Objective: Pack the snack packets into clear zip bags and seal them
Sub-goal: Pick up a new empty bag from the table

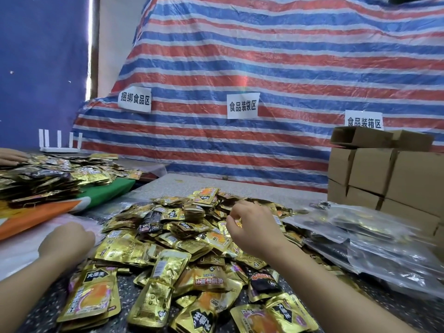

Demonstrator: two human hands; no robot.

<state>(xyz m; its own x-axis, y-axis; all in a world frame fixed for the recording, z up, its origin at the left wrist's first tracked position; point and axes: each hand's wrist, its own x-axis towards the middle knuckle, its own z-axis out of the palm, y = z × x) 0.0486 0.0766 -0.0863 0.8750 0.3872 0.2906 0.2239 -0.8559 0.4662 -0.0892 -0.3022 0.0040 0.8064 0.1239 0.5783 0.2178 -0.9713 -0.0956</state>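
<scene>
A heap of gold and black snack packets [173, 239] covers the speckled table [182, 181] in front of me. My right hand [252, 227] hovers over the middle of the heap, fingers curled, pinching a small gold packet [237, 221] at its fingertips. My left hand [67, 241] lies at the left of the heap on a stack of empty clear zip bags [16, 255], its fingers hidden from view. Filled clear zip bags [374, 239] lie stacked at the right.
Brown cardboard boxes [384, 179] stand stacked at the far right. A second pile of packets [48, 174] lies at the left, where another person's hand [12, 157] rests. A striped tarp [264, 92] with paper labels hangs behind. A white router [60, 143] sits far left.
</scene>
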